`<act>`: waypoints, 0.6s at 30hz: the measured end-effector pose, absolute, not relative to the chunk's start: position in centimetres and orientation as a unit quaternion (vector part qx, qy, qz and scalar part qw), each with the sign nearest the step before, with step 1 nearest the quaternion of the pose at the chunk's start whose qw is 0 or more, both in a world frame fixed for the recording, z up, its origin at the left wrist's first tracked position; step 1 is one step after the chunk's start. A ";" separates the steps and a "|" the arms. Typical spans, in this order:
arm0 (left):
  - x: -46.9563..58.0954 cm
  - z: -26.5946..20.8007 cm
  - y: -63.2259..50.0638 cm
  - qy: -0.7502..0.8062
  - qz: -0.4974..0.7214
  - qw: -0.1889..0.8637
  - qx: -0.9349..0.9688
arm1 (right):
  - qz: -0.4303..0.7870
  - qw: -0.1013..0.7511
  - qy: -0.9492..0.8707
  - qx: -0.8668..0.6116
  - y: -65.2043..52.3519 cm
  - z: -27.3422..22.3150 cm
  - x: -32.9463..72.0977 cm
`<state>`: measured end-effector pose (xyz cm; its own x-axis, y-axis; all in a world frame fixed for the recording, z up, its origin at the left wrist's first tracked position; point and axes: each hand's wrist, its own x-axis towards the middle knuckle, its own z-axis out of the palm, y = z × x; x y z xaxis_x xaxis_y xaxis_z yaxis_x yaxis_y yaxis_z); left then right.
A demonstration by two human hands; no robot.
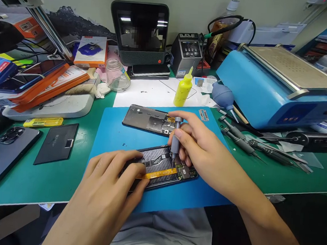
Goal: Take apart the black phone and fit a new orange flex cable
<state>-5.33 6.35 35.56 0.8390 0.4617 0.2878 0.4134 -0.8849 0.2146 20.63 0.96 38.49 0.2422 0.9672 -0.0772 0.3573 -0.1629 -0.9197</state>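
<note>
My right hand (192, 141) grips a grey precision screwdriver (175, 144) held upright, one finger on its cap. Its tip meets the right end of an orange flex cable (160, 173) inside an opened phone (155, 183). That phone lies on the blue mat, with its circuit board (185, 171) exposed at the right end. Closed over the phone's left end is my left hand (114, 179), its thumb and forefinger at the orange cable; the fingertips are partly hidden. Just behind lies a removed phone back cover (145, 118), its right end hidden by my right hand.
Beyond the blue mat (109, 128) stands a yellow bottle (183, 90) with a needle tip. At right are a blue air blower (223, 95), several screwdrivers (242, 143) and a blue heating plate (255, 88). A battery (56, 143) and a dark phone (10, 153) lie left.
</note>
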 end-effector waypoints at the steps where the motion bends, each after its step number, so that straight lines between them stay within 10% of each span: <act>1: -5.4 35.5 6.4 0.228 0.170 0.071 0.956 | 0.364 0.414 -0.494 -0.672 1.2 38.6 20.7; 18: -4.9 35.1 5.9 0.254 0.209 0.092 0.940 | 0.403 0.332 -0.499 -0.692 2.7 39.1 20.6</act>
<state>-4.93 5.89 35.14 0.7839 0.5158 0.3456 0.4391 -0.8541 0.2787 20.61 2.70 39.08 0.1781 0.9578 -0.2257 0.4226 -0.2816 -0.8614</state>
